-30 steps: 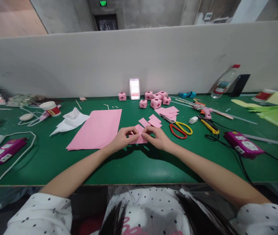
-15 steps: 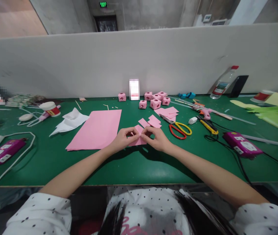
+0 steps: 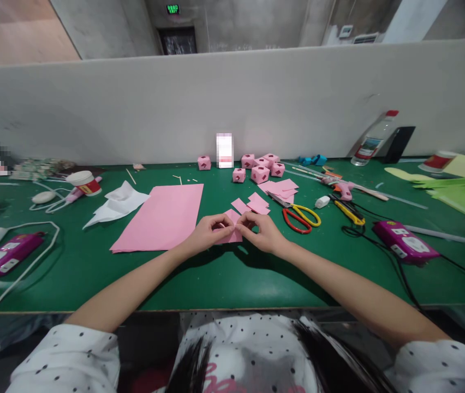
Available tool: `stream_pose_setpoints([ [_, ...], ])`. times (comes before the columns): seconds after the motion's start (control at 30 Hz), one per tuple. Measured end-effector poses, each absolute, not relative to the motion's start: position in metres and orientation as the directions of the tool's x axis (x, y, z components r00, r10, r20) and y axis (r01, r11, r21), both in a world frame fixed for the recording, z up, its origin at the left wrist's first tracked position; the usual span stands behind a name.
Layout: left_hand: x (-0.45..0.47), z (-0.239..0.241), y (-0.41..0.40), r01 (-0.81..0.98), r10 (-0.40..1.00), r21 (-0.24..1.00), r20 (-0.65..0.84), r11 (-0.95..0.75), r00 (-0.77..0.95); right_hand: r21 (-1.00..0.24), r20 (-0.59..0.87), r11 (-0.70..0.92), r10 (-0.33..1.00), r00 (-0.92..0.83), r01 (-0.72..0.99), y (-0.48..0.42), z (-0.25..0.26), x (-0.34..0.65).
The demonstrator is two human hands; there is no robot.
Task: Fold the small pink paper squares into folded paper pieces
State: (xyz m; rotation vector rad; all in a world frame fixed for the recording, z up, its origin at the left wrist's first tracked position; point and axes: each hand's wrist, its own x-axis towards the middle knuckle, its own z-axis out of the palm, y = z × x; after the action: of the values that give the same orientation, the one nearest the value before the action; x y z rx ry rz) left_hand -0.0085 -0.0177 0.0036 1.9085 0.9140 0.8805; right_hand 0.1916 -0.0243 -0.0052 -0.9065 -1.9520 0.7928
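My left hand [image 3: 210,232] and my right hand [image 3: 262,232] meet above the front of the table, each pinching a small pink paper piece [image 3: 231,234] between thumb and fingers. The fingers hide much of this piece, so its folds are hard to make out. Just behind my hands lie several loose pink paper squares [image 3: 258,203]. To the left is a stack of pink paper sheets [image 3: 162,215]. Red-and-yellow-handled scissors [image 3: 298,217] rest to the right, their blades on more pink cut pieces [image 3: 284,186]. Several folded pink paper cubes [image 3: 260,174] stand farther back.
The green table [image 3: 216,284] ends at a grey partition [image 3: 175,109], where a phone [image 3: 225,150] leans. Left are a crumpled white tissue [image 3: 120,202], a paper cup [image 3: 84,182] and a purple power strip [image 3: 7,255]. Right are pliers [image 3: 349,212], a pink glue gun [image 3: 343,188] and another purple strip [image 3: 405,241].
The pink paper piece in my fingers has shifted slightly, with less of it showing under my right hand. Both hands stay in nearly the same place.
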Motion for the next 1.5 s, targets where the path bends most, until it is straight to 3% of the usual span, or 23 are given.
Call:
stream_pose_setpoints([
  [0.17, -0.007, 0.003, -0.018, 0.277, 0.842, 0.877, 0.223, -0.393, 0.491, -0.824, 0.349, 0.482, 0.846, -0.403, 0.299, -0.023, -0.009, 0.191],
  [0.37, -0.005, 0.007, -0.021, 0.286, 0.844, 0.866, 0.24, -0.409, 0.48, -0.788, 0.391, 0.54, 0.81, -0.436, 0.297, -0.024, -0.005, 0.192],
  [0.87, -0.009, 0.008, -0.017, 0.298, 0.871, 0.853, 0.301, -0.428, 0.388, -0.807, 0.408, 0.488, 0.868, -0.284, 0.331, -0.024, 0.0, 0.193],
  [1.23, -0.005, 0.008, -0.024, 0.368, 0.827, 0.765, 0.363, -0.528, 0.431, -0.78, 0.448, 0.533, 0.842, -0.301, 0.328, -0.03, 0.001, 0.186],
  [1.5, -0.001, 0.008, -0.025, 0.353, 0.832, 0.772, 0.388, -0.529, 0.397, -0.719, 0.442, 0.572, 0.815, -0.376, 0.395, -0.022, 0.015, 0.198],
])
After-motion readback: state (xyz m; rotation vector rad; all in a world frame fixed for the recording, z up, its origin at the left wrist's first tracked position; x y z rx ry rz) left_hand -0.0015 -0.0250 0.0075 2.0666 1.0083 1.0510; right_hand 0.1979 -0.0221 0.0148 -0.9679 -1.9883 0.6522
